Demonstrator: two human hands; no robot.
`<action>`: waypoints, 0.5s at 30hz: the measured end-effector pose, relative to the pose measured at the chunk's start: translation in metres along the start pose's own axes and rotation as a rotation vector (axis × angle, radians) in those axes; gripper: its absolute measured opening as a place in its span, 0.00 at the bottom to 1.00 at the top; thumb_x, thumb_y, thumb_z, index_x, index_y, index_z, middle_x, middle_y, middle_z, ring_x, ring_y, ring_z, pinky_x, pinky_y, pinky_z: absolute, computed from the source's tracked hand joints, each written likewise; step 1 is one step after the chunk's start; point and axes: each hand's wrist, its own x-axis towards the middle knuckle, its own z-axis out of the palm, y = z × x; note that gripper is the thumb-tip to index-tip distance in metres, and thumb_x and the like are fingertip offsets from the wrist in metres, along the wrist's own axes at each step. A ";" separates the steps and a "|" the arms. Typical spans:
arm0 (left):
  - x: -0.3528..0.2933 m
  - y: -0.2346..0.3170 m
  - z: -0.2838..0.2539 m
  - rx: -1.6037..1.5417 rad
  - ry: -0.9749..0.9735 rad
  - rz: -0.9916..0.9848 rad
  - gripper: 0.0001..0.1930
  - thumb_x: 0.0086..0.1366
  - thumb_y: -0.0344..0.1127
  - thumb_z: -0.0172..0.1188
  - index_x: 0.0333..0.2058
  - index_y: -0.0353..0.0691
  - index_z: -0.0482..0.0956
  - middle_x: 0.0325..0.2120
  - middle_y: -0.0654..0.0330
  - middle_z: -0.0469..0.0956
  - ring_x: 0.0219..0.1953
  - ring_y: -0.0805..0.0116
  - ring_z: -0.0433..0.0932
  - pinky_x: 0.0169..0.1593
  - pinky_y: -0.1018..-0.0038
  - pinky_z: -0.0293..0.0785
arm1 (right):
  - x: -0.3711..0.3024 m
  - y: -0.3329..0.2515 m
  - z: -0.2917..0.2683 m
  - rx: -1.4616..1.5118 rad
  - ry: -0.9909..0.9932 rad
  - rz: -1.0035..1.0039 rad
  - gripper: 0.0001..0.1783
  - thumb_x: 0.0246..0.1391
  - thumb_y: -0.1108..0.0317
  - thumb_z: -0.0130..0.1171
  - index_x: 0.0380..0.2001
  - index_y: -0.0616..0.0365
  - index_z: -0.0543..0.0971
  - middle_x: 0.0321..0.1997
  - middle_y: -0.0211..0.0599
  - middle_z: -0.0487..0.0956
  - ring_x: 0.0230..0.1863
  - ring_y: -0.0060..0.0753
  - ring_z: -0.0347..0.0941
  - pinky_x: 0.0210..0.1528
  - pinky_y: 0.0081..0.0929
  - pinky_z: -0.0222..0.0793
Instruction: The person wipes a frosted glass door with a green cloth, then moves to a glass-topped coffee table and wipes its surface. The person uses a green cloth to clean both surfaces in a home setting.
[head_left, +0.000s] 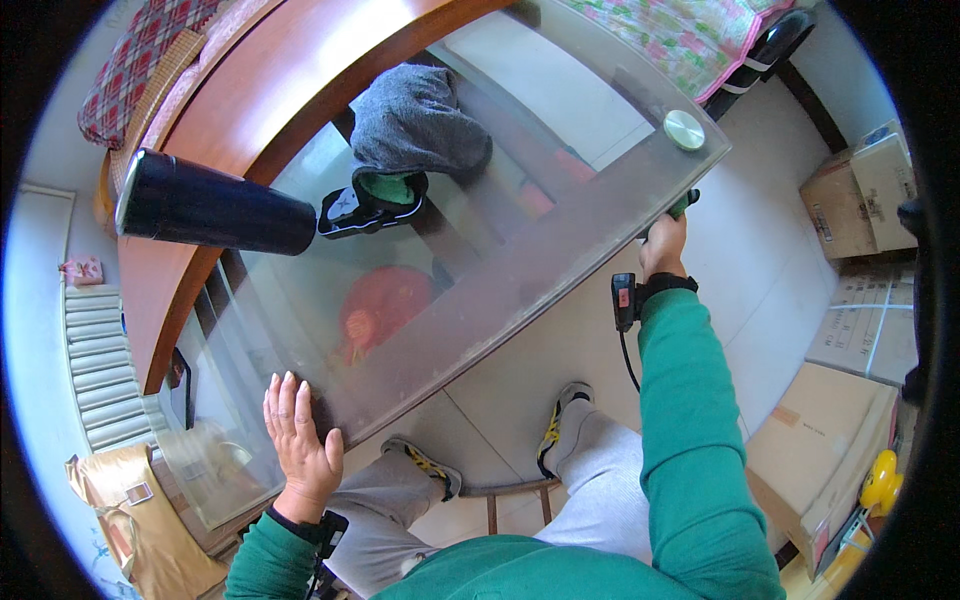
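My left hand (300,440) lies flat with its fingers stretched out on the near left edge of a glass-topped table (560,255). At the table's right edge, my right hand (664,245) is closed round a green and dark object (684,204); most of it is hidden by the hand and its kind cannot be made out. Farther back on the glass lie a crumpled grey cloth (415,120) and a small black holder with a green inside (385,195). Beside them a dark blue cylinder (215,205), like a tumbler, shows large.
A round pale disc (684,130) sits at the table's far right corner. Through the glass a red round thing (388,303) shows below. Cardboard boxes (815,430) stand along the right, a tan bag (145,525) at lower left. A wooden curved backrest (300,60) runs along the far side.
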 end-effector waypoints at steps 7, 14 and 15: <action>0.001 0.000 -0.001 -0.009 -0.015 0.002 0.32 0.61 0.47 0.47 0.61 0.36 0.60 0.63 0.46 0.57 0.67 0.44 0.51 0.68 0.49 0.43 | 0.032 0.043 -0.038 -0.332 -0.014 0.320 0.15 0.59 0.72 0.43 0.47 0.61 0.74 0.40 0.42 0.78 0.34 0.42 0.76 0.36 0.38 0.72; 0.000 -0.002 -0.001 -0.013 -0.021 -0.004 0.32 0.62 0.48 0.46 0.62 0.37 0.59 0.63 0.46 0.56 0.67 0.43 0.51 0.67 0.49 0.44 | 0.049 0.143 -0.134 -0.933 -0.354 0.146 0.13 0.56 0.75 0.42 0.41 0.63 0.74 0.37 0.45 0.76 0.31 0.46 0.75 0.30 0.44 0.73; 0.000 -0.002 0.000 -0.006 -0.025 -0.007 0.32 0.62 0.49 0.45 0.62 0.37 0.58 0.63 0.46 0.56 0.67 0.43 0.51 0.67 0.49 0.44 | 0.057 0.141 -0.143 -1.204 -0.405 0.136 0.12 0.54 0.75 0.46 0.41 0.63 0.75 0.38 0.46 0.77 0.34 0.46 0.75 0.33 0.41 0.72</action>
